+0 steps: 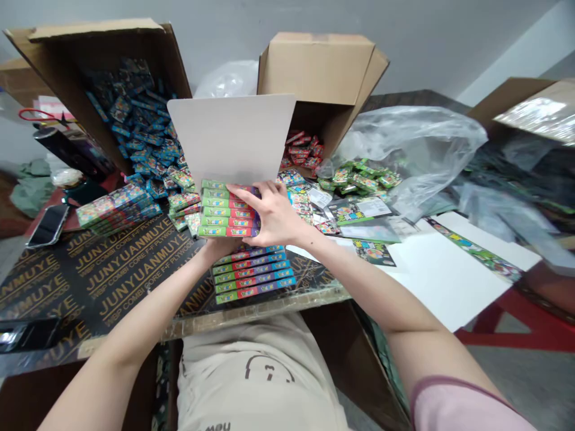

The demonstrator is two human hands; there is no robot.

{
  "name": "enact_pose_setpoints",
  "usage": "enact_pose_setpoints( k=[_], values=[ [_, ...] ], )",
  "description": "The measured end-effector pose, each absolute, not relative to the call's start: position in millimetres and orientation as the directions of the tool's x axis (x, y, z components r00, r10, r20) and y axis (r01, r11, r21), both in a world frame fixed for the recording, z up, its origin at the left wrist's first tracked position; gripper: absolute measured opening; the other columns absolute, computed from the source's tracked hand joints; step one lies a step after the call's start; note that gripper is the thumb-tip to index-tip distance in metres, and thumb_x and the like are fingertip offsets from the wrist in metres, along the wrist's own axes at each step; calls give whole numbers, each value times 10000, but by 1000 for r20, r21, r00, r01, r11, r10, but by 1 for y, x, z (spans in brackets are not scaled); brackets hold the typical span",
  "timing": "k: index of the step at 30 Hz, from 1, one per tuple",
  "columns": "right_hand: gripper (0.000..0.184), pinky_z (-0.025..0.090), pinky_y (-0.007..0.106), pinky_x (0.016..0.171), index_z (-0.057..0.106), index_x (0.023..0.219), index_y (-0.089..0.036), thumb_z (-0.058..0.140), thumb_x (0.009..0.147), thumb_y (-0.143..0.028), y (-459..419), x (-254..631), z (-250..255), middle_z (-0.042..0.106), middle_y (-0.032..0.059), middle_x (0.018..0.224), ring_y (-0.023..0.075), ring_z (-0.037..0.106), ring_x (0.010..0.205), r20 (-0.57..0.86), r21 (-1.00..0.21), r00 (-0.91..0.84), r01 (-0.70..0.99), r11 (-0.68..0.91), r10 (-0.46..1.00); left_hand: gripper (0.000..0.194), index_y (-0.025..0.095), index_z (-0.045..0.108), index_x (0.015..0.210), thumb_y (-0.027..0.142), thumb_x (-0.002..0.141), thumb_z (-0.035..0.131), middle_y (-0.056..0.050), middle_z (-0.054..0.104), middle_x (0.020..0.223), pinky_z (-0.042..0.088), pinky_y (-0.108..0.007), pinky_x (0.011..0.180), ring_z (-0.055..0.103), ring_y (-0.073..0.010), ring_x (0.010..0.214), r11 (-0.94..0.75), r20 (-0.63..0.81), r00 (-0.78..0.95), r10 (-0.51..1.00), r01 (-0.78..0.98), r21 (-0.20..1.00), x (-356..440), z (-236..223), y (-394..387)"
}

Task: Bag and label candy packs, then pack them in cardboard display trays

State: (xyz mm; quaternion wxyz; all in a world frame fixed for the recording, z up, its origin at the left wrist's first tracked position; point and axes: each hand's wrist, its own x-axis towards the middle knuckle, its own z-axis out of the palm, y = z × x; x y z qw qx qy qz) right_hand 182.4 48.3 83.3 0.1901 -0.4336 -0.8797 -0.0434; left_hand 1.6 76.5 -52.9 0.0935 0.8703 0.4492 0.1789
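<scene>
On the head view, our only one, we have two hands at work on one held stack of slim boxes, out in front of us above the bench. We count about six layers in it, green, red and purple, with one white panel rising behind. Our right hand is clamped on the stack's right end, fingers spread over the front; our left hand sits under it, its fingers hidden, so we cannot tell how they close. Just below, one lower stack rests on the bench, at least five layers showing!

Behind, two open cartons: the left carton spills blue packets, too many to count, and the middle carton holds red packets. Right of those, one heap of green packets lies beside one clear bag. Far left, we spot one phone.
</scene>
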Motion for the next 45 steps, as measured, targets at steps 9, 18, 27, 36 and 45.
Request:
enact_pose_setpoints(
  k=[9,18,27,36,45],
  values=[
    [994,206,452,964,256,1505,-253,668,656,-562,53,185,77,443,140,1223,327,385,1103,415,-64,-575,754,653,705,487,218,488,1363,422,930,404,-66,482,1454,264,-478,1161,344,-283,1402,-528,54,568,821,721,447,-11,-22,65],
    [965,176,443,942,217,1521,-252,647,697,-514,53,187,55,479,155,1203,332,387,1076,299,71,-679,716,695,670,372,177,644,1119,452,892,540,-110,702,993,499,-374,869,655,-254,934,-553,-14,611,791,725,412,-35,45,-16],
    [923,265,416,887,372,1457,-234,694,638,-513,59,171,41,524,152,1117,323,440,1034,129,41,-738,671,740,663,1079,91,368,1419,478,511,803,-207,491,1317,354,-485,1053,451,-385,1233,-574,194,541,818,785,231,-50,40,39],
    [1020,281,519,1023,306,1490,-230,586,676,-778,65,184,33,455,177,1384,371,394,1256,121,-180,-745,634,752,656,1043,104,362,1424,631,598,720,-207,507,1306,222,-549,1113,425,-394,1262,-541,103,532,841,815,207,-49,25,42],
    [640,253,503,1133,315,1470,-66,268,980,-474,49,205,-26,334,203,1521,307,299,1424,111,-168,-653,730,662,749,641,41,316,1464,444,966,303,-214,316,1529,117,-498,1187,248,-315,1444,-523,47,520,853,848,87,-29,-14,24]
  ],
)
